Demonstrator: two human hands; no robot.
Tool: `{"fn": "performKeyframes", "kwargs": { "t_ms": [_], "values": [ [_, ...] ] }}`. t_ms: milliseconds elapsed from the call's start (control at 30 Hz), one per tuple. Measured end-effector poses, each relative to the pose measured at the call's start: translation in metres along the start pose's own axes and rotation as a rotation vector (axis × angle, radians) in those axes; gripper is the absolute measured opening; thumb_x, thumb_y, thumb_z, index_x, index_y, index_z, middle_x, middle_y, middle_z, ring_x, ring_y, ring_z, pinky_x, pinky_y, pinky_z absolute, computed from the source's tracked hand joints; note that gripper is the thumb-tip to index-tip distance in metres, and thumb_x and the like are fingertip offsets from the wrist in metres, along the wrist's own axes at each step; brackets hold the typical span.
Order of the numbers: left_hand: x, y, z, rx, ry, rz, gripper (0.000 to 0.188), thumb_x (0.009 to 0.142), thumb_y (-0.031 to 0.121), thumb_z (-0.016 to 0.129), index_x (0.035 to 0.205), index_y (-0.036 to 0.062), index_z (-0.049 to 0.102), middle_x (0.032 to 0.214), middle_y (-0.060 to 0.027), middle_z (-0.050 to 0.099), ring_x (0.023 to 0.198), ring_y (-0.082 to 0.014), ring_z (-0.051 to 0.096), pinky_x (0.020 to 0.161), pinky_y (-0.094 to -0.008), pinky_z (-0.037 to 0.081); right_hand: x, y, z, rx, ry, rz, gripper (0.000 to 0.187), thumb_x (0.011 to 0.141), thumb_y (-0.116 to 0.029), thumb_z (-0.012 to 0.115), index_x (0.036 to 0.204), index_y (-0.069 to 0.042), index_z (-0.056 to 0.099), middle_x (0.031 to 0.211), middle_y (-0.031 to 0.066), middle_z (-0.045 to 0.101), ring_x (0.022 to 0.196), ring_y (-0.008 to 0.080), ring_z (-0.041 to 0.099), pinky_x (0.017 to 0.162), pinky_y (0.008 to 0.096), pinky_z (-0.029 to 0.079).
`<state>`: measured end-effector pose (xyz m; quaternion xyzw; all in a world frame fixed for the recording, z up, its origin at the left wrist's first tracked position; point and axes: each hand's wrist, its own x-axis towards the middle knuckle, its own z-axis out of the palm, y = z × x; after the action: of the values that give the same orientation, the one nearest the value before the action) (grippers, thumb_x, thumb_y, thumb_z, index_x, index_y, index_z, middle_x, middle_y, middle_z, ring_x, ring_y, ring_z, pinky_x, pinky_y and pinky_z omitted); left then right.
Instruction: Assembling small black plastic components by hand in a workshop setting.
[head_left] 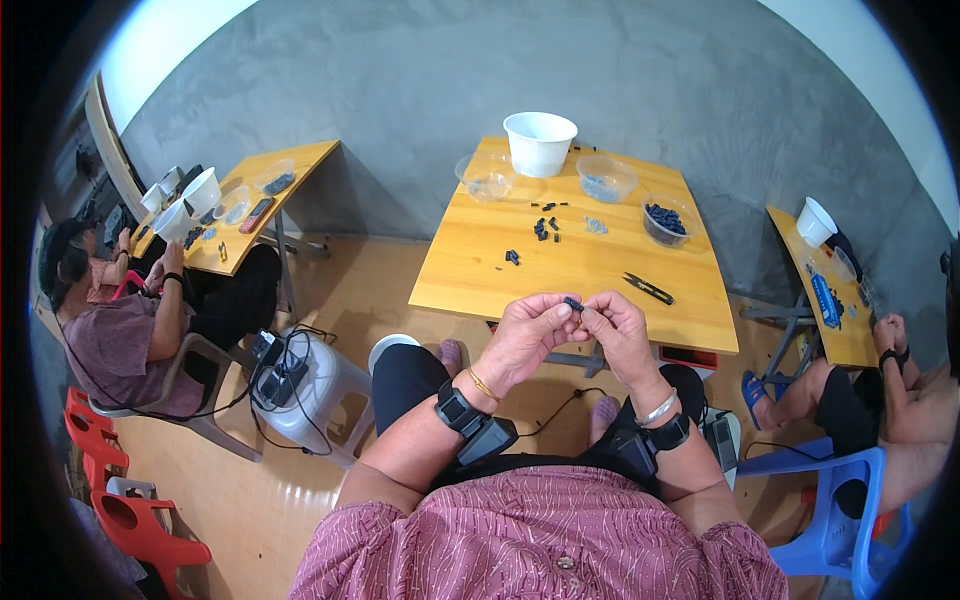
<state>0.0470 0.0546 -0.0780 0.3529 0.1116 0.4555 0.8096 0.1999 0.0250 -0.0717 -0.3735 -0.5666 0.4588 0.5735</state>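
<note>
Above the near edge of the wooden table (455, 280), my left hand (530, 338) pinches a small black plastic part (573, 303) between thumb and fingers. My right hand (618, 332) is closed in a pinch right beside that part; what its fingertips hold is hidden. On the tabletop lie loose black parts (541, 229) and a little pile of small grey pieces (596, 226). One small group of black parts (512, 257) sits closer to me. Black thread snips (648, 288) rest near the right edge, a short way beyond my right hand.
Along the table's back stand a white tub (540, 150), a clear bowl (484, 185), another with small pieces (606, 182), and one full of black parts (664, 225). People sit at tables left and right. A white stool (310, 385) carries cabled devices; a blue chair (830, 510) is right.
</note>
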Motion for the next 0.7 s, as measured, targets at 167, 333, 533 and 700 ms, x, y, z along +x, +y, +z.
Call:
{"fn": "performKeyframes", "kwargs": {
  "t_ms": [167, 333, 533, 700],
  "values": [
    [0.007, -0.007, -0.006, 0.085, 0.065, 0.027, 0.015, 0.087, 0.005, 0.052, 0.097, -0.0034, 0.059, 0.079, -0.006, 0.059, 0.069, -0.0124, 0.058, 0.07, -0.0302, 0.054, 0.004, 0.012, -0.002, -0.012, 0.02, 0.018, 0.005, 0.086, -0.004, 0.053, 0.086, 0.0, 0.054, 0.075, 0.0029, 0.059, 0.065, 0.0069, 0.055, 0.06, 0.0197, 0.048],
    [0.017, -0.022, -0.029, 0.214, 0.182, -0.002, 0.013, 0.087, 0.006, 0.053, 0.094, -0.0021, 0.06, 0.076, -0.0051, 0.059, 0.065, -0.0107, 0.054, 0.063, -0.0265, 0.051, 0.009, 0.036, -0.008, -0.173, 0.051, -0.075, 0.003, 0.084, -0.002, 0.054, 0.084, 0.001, 0.056, 0.072, 0.0015, 0.058, 0.065, 0.0068, 0.053, 0.059, 0.0198, 0.045],
    [0.029, -0.027, -0.044, 0.171, 0.209, -0.096, 0.014, 0.087, 0.009, 0.055, 0.091, -0.0019, 0.061, 0.071, -0.004, 0.057, 0.062, -0.0112, 0.052, 0.058, -0.0253, 0.047, 0.016, 0.056, -0.021, -0.33, 0.069, -0.07, 0.005, 0.083, -0.004, 0.057, 0.082, 0.001, 0.058, 0.07, 0.0012, 0.057, 0.065, 0.007, 0.05, 0.059, 0.0214, 0.042],
    [0.035, -0.033, -0.05, -0.007, 0.23, -0.136, 0.015, 0.087, 0.01, 0.054, 0.092, -0.0024, 0.06, 0.072, -0.0043, 0.057, 0.063, -0.0123, 0.053, 0.06, -0.0257, 0.047, 0.02, 0.057, -0.026, -0.355, 0.075, -0.042, 0.009, 0.084, -0.008, 0.058, 0.084, 0.001, 0.058, 0.071, 0.0037, 0.058, 0.065, 0.0085, 0.052, 0.059, 0.0225, 0.043]
  ]
}}
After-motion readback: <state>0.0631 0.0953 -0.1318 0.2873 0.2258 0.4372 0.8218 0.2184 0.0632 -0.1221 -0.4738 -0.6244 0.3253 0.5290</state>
